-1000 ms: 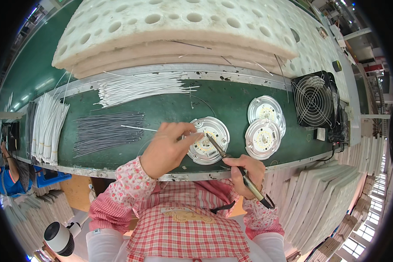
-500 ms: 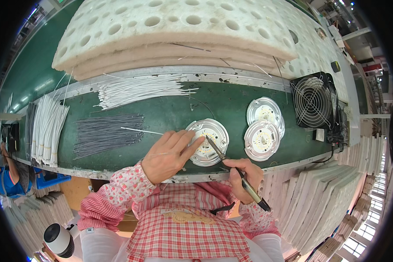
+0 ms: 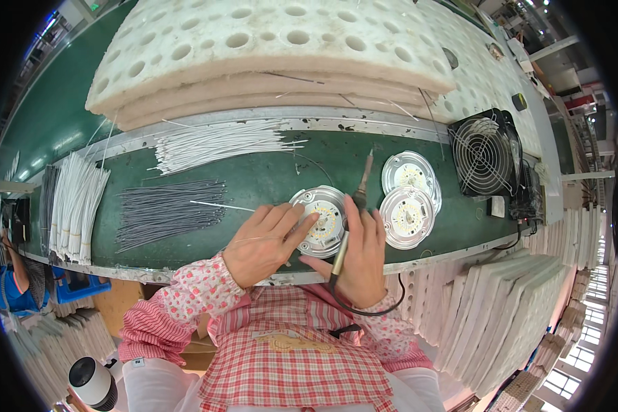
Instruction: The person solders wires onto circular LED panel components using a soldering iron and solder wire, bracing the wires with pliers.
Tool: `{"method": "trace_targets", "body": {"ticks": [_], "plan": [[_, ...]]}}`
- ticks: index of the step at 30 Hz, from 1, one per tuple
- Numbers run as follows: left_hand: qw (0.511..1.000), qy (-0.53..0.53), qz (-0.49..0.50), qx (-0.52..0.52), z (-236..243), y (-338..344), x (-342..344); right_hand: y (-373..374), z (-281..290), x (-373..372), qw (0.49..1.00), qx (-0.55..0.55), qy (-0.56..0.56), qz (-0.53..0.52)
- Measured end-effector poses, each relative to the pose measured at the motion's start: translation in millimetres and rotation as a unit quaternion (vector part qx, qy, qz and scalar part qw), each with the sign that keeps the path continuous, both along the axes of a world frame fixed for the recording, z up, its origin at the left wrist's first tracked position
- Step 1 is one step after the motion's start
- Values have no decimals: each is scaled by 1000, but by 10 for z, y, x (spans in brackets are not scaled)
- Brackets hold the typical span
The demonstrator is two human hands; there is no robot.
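A round silver lamp board (image 3: 331,244) with a ring of small yellow LEDs lies before me on the green bench. My left hand (image 3: 264,244) is closed at its left edge, thumb and fingertips over the board. A white wire (image 3: 220,205) runs into those fingers, and a thin pale strand crosses the back of the hand. In my right hand (image 3: 364,264) a soldering iron (image 3: 340,253) lies along the fingers, its tip pointing away from me, off the board. The iron's dark cord loops below the wrist. Two more lamp boards (image 3: 406,218) overlap at the right.
Loose grey wires (image 3: 172,211) and white wires (image 3: 216,145) lie in piles left and beyond, beside bundled white wires (image 3: 79,206). A black fan (image 3: 484,152) stands right. Holed foam slabs (image 3: 268,58) rise behind the bench. A person (image 3: 17,275) sits far left.
My right hand has turned and shifted left towards the board. The soldering iron's tip has swung up and away from the board. My left hand stays in place.
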State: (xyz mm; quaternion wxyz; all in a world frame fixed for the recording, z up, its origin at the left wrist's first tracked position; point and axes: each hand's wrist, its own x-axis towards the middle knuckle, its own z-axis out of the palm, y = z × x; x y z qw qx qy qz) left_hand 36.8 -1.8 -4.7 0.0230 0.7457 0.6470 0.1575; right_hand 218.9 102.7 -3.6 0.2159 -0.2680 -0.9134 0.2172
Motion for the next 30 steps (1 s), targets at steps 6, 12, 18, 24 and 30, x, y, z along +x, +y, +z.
{"method": "trace_targets", "body": {"ticks": [6, 12, 18, 24, 30], "plan": [[987, -135, 51, 75, 48, 135, -100, -63, -72, 59, 998, -50, 30, -33], [806, -570, 148, -48, 17, 304, 30, -105, 95, 139, 994, -51, 96, -19], [726, -664, 130, -121, 156, 328, 48, -43, 211, 212, 974, -119, 193, -29], [730, -657, 138, -125, 323, 289, 125, 107, 176, 79, 961, -140, 208, -120], [778, -607, 136, -88, 581, 413, -54, 217, 110, 162, 932, -124, 301, -161]]}}
